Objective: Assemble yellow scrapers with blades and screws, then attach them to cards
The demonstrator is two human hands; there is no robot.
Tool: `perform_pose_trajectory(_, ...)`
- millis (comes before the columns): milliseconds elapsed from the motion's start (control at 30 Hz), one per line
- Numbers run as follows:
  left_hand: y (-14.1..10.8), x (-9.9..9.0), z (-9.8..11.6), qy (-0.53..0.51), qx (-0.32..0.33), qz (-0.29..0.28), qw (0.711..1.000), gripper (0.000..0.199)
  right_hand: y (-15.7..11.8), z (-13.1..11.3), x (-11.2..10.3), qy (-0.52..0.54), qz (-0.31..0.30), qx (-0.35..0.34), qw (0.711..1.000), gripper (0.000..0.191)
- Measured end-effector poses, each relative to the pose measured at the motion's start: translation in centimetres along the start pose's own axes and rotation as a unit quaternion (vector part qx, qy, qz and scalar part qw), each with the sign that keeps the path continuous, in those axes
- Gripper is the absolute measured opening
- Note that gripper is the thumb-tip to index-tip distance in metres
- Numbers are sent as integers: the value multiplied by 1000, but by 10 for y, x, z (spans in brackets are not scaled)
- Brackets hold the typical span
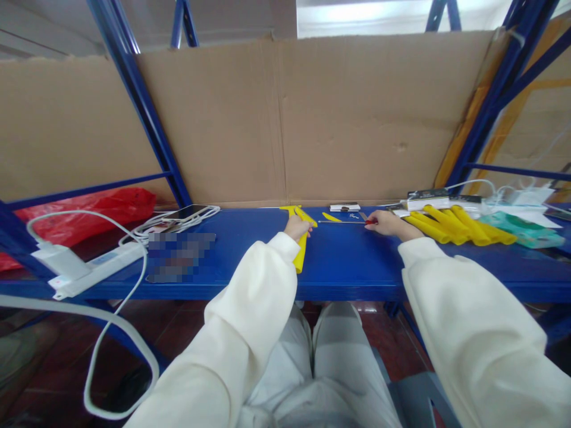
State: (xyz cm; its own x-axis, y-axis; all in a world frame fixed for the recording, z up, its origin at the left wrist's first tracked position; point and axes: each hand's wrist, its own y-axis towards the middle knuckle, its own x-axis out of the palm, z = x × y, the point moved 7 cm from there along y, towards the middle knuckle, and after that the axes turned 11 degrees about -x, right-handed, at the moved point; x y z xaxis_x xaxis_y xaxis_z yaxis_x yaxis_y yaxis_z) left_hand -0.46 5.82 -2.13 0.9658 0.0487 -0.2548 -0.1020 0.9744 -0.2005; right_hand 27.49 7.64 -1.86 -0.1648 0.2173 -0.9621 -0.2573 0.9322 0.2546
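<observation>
My left hand (298, 227) is closed around a yellow plastic piece (301, 258) with a T-shaped top and a handle-like lower end pointing toward me. In my right hand (381, 223) is a screwdriver (343, 222), its red handle mostly covered by my fingers. Its long thin metal shaft points left, and the tip is just short of the yellow piece. Behind the shaft lies a thin curved yellow part (331, 217). Several tiny metal bits (354, 216) rest near it, too small to name.
Several yellow handle-like pieces (464, 226) lie at the right beside a green plastic packet (521, 229). A small white-and-black box (344, 207) sits at the back. Left are a power strip (102, 267), cables, a phone (185, 213) and a red bag (107, 211). Cardboard (223, 125) walls the back.
</observation>
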Motion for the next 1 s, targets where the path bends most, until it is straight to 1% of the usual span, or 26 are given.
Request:
perform_pose_trajectory(133, -1, -1, 0, -1, -1, 3, 1000, 10, -2, 0, -6, 15, 31, 7, 999, 24)
perform_pose_trajectory(300, -2, 0, 1, 1, -1, -1, 1000, 11, -2, -4, -8, 57, 53, -40, 996, 22)
perform_pose_trajectory(467, -3, -1, 2, 4, 1, 2, 1000, 11, -3, -13, -9, 81, 46, -67, 993, 20)
perform_pose_trajectory(567, -3, -1, 2, 2, 2, 0, 1000, 15, -4, -19, -10, 80, 35, -74, 993, 19)
perform_pose_trajectory(733, -1, -1, 1, -2, 4, -2, 1000, 22, -4, -20, -9, 75, 31, -79, 994, 17)
perform_pose_trajectory(900, 0, -1, 1, -2, 8, -4, 1000, 16, -4, -19, -7, 66, 29, -78, 994, 17)
perform_pose_trajectory(1000, -1, -1, 2, 3, 10, 0, 1000, 18, -5, -20, -7, 68, 22, -73, 995, 18)
